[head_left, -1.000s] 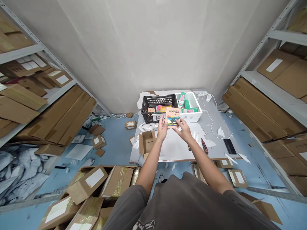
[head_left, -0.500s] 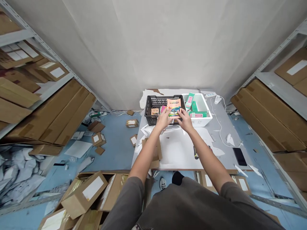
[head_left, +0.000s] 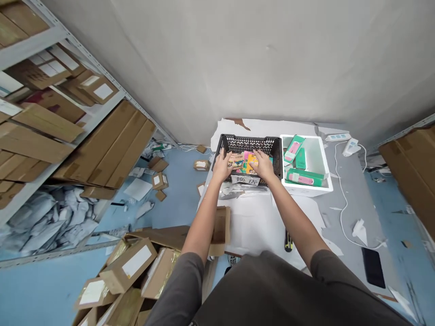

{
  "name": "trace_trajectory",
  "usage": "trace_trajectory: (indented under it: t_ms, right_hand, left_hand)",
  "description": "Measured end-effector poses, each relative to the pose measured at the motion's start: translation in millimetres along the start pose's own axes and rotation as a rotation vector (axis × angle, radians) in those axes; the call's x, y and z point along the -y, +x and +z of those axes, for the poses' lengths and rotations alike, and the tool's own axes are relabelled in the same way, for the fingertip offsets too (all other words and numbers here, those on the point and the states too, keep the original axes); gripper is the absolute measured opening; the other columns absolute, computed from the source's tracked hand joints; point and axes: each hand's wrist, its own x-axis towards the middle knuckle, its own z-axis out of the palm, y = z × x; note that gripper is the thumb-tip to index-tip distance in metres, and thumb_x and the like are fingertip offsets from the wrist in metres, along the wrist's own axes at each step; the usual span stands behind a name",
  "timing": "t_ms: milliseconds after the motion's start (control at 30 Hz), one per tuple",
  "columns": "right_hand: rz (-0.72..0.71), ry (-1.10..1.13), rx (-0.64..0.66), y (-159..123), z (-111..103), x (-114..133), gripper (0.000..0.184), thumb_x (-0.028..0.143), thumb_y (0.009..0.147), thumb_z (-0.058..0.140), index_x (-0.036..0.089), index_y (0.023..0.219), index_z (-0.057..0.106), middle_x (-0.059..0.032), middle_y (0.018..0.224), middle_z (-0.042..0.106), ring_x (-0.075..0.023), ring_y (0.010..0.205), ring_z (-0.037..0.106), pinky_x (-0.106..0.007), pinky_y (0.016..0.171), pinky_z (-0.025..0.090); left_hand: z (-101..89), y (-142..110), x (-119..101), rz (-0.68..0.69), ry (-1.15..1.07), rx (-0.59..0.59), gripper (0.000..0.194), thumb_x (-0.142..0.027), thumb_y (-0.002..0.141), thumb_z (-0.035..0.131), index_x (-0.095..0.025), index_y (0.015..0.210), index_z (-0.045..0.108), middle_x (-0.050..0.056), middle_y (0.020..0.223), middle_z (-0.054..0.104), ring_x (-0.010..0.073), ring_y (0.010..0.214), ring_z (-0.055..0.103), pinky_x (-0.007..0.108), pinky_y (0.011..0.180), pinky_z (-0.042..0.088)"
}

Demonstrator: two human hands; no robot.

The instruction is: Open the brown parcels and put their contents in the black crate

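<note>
A black plastic basket (head_left: 251, 141) with a handwritten white label (head_left: 245, 180) stands on the table. Inside lie a peach-coloured flat packet with a picture (head_left: 236, 161), a yellow packet (head_left: 252, 162) and some pink and green pieces. My left hand (head_left: 222, 166) reaches over the basket's left side, fingers apart, beside the peach packet. On the right, my right hand (head_left: 263, 165) has its fingers spread, with the thumb against the yellow packet. Neither hand visibly grips anything. My hands partly hide the basket's contents.
A white foam box (head_left: 322, 156) with green-and-pink packages adjoins the basket. An open carton (head_left: 220, 228), a utility knife (head_left: 288, 242), a phone (head_left: 373, 267) and a white cable lie on the table (head_left: 360, 203). Cartons fill the left shelf and a large box (head_left: 129, 267) at lower left.
The peach packet, held up by both hands earlier, now lies in the basket. My hands have lowered into the basket and moved apart. The view has turned left.
</note>
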Motion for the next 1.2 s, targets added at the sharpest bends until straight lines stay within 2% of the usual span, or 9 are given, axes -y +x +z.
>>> trace_trajectory:
  t_ms: [133,300,467,567,667,800,933,1067,1200]
  right_hand:
    - [-0.057,-0.008,-0.035,-13.0,-6.3,11.0,0.065,0.041,0.099,0.062,0.019,0.160,0.051,-0.0190,0.154,0.055,-0.0370,0.141,0.050,-0.057,0.116,0.047]
    - [-0.163,-0.034,-0.110,-49.8,-20.8,61.4,0.064,0.040,0.100,0.060,0.019,0.159,0.051,-0.0192,0.155,0.052,-0.0381,0.143,0.046,-0.060,0.119,0.042]
    - [-0.227,-0.044,-0.128,-118.6,-14.0,133.5,0.066,0.039,0.099,0.061,0.019,0.161,0.048,-0.0191,0.160,0.047,-0.0398,0.146,0.042,-0.063,0.122,0.036]
    - [-0.188,-0.061,-0.109,-175.7,3.8,166.8,0.064,0.038,0.099,0.061,0.018,0.159,0.050,-0.0191,0.159,0.048,-0.0390,0.146,0.042,-0.060,0.122,0.038]
    - [-0.087,-0.084,-0.061,-241.6,25.1,177.1,0.060,0.036,0.099,0.059,0.019,0.156,0.054,-0.0190,0.158,0.049,-0.0388,0.145,0.043,-0.059,0.121,0.040]
    - [0.100,-0.138,0.070,-330.6,51.4,156.2,0.060,0.032,0.096,0.062,0.017,0.154,0.056,-0.0210,0.155,0.051,-0.0394,0.143,0.045,-0.059,0.117,0.044]
    - [0.279,-0.192,0.194,-398.2,81.6,112.5,0.060,0.031,0.096,0.061,0.014,0.153,0.057,-0.0230,0.155,0.052,-0.0394,0.141,0.047,-0.057,0.114,0.048]
    - [0.430,-0.199,0.284,-438.9,125.3,54.4,0.061,0.032,0.097,0.059,0.013,0.154,0.055,-0.0229,0.159,0.048,-0.0392,0.143,0.045,-0.056,0.112,0.048]
    - [0.519,-0.187,0.358,-466.8,165.8,1.9,0.057,0.029,0.095,0.061,0.012,0.150,0.058,-0.0239,0.163,0.044,-0.0395,0.143,0.041,-0.057,0.114,0.046]
  left_hand:
    - [-10.0,-18.0,6.6,0.001,-0.008,0.005,0.074,-0.028,0.091,0.074,-0.023,0.160,0.049,0.014,0.176,0.030,0.0373,0.157,0.036,0.055,0.128,0.036]
    - [-45.8,-65.8,9.4,0.072,-0.005,-0.100,0.072,-0.026,0.091,0.073,-0.024,0.159,0.050,0.013,0.171,0.037,0.0350,0.157,0.033,0.054,0.130,0.033]
    - [-67.0,-155.7,31.8,0.113,-0.022,-0.157,0.070,-0.026,0.090,0.075,-0.025,0.156,0.053,0.013,0.168,0.040,0.0358,0.157,0.033,0.055,0.129,0.034]
    - [-61.9,-219.5,47.2,0.100,-0.052,-0.114,0.067,-0.025,0.090,0.074,-0.023,0.154,0.055,0.014,0.165,0.044,0.0360,0.154,0.036,0.054,0.128,0.036]
    - [-46.2,-279.7,51.4,0.088,-0.093,-0.040,0.063,-0.023,0.090,0.073,-0.021,0.151,0.059,0.015,0.159,0.049,0.0353,0.150,0.041,0.051,0.126,0.039]
    - [-6.5,-348.4,33.1,0.090,-0.176,0.039,0.050,-0.022,0.094,0.067,-0.022,0.144,0.065,0.014,0.146,0.059,0.0324,0.140,0.050,0.047,0.122,0.044]
    - [64.1,-397.9,-2.7,0.138,-0.242,0.218,0.040,-0.024,0.100,0.058,-0.023,0.138,0.070,0.013,0.136,0.064,0.0293,0.135,0.056,0.043,0.118,0.048]
    - [157.7,-416.4,-32.3,0.063,-0.215,0.464,0.051,-0.019,0.099,0.054,-0.016,0.150,0.061,0.018,0.159,0.052,0.0318,0.150,0.046,0.045,0.126,0.040]
    - [238.5,-414.2,-36.1,-0.223,-0.118,0.519,0.069,-0.017,0.096,0.055,-0.011,0.164,0.043,0.022,0.175,0.028,0.0400,0.161,0.029,0.056,0.127,0.035]
